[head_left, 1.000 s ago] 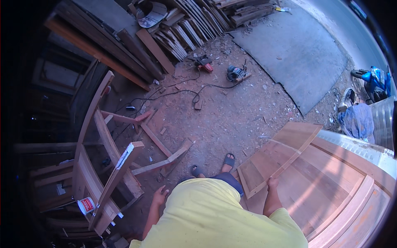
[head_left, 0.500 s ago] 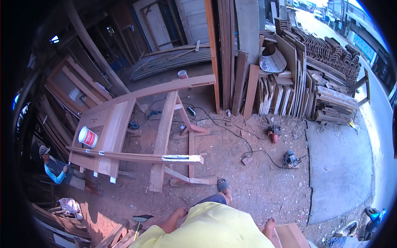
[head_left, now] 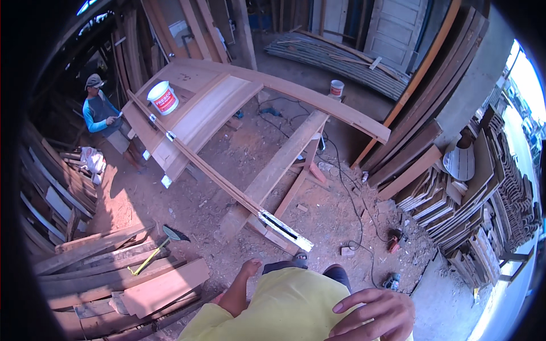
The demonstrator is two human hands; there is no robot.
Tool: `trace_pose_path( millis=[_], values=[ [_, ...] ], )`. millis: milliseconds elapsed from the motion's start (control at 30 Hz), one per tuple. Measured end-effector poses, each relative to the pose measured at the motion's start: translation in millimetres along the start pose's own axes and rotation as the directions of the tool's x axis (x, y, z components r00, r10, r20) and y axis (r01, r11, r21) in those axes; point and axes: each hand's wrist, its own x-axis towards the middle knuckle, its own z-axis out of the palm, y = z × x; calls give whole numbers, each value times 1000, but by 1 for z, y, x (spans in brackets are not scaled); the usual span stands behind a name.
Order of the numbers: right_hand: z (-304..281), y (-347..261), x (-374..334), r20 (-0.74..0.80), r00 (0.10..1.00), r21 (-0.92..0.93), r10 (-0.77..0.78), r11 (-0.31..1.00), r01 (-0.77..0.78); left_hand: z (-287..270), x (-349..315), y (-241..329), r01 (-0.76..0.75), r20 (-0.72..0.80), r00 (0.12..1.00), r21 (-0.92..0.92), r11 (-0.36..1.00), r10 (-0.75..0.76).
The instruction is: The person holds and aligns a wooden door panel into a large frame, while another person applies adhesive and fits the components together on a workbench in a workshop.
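Well ahead and left of the hands stands a capped co-worker, while a red power tool and stacked curved tiles lie ahead to the right.

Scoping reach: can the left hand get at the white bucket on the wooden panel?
Probably not: the bucket sits well beyond the left hand, with floor and the long rail between them.

Bucket on panel; planks left, tiles right.

Littered brown flr, sun patch on L, white panelled dr at bk.
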Motion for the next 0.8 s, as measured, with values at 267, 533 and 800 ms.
trace_pose_path(
  millis=[267, 533, 800],
  values=[
    [-72, 92, 59, 412, 875, 272, -253, 951, 147, 62, -123, -42, 390, -251, 885, -59, 919, -392],
    [-188, 138, 26, 178, 919, 634, -353, 755, 167, 184, -193, -4, 675, -249, 685, -135, 725, -685],
    [-220, 400, -250, -54, 308, 908, 950, 174, -381, 259, -140, 95, 607, -399, 710, -72, 792, -580]
  ],
)
